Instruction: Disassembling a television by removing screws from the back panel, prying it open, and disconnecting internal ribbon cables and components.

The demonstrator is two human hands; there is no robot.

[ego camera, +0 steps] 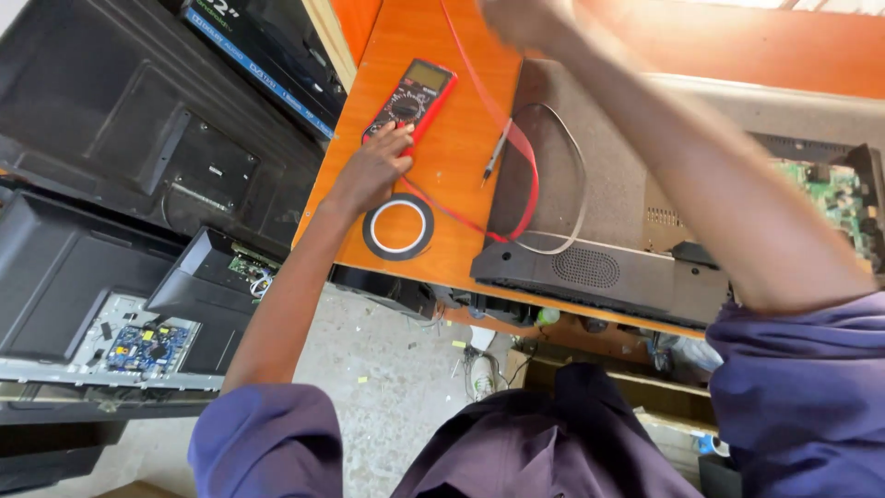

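Far left, off the bench: opened television sets (120, 138) stacked back-up, one showing a blue circuit board (143, 343).

My left hand (376, 171) lies on the orange table (433, 175), fingers curled onto the near end of the red multimeter (410, 100), touching its lower edge and dial area. Loose contact, not a closed grasp.

Just near of that hand: a ring of black tape (398, 227), flat on the table.

Red test lead (516, 152) runs from the far edge and loops over the grey television back (590, 203). A probe (495, 154) lies beside it, untouched.

My right hand (525, 18) is up at the far edge, blurred and cut off; cannot tell its grip. Far right, a green circuit board (830, 198) shows.
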